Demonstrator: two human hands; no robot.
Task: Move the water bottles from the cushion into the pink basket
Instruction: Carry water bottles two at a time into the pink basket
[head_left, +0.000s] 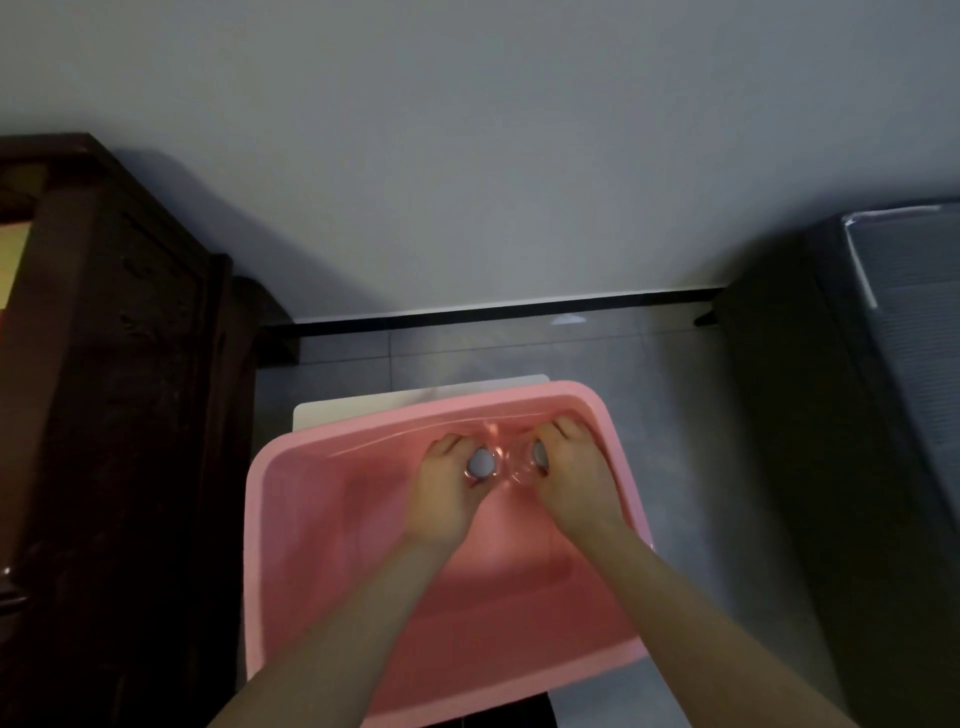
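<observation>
Two bare forearms come in from the bottom edge and reach forward into the pink basket (301, 545), which fills the lower middle of the view. Inside it, close to the far wall, both hands are at work. Left hand (447, 488): fingers curled round the shoulder of a clear water bottle (480, 462), upright, pale grey cap facing the camera. Right hand (571, 478): fingers wrapped round a second clear bottle (540, 456), cap partly hidden by the thumb side of the hand. The two bottles stand just beside each other, both within the basket walls; cannot tell whether their bases touch the basket floor. The rest of the basket floor shows bare pink. A white flat surface (363, 405) pokes out from behind the basket's far-left edge; the basket appears to sit on it. Beyond lies a grey tiled floor (675, 415), then a black baseboard (519, 306) under a plain pale wall (467, 156). A dark wooden cabinet (130, 364) stands against the left side. Dark grey furniture with a ribbed top (857, 415) is at the right; dim light, detail poor.
</observation>
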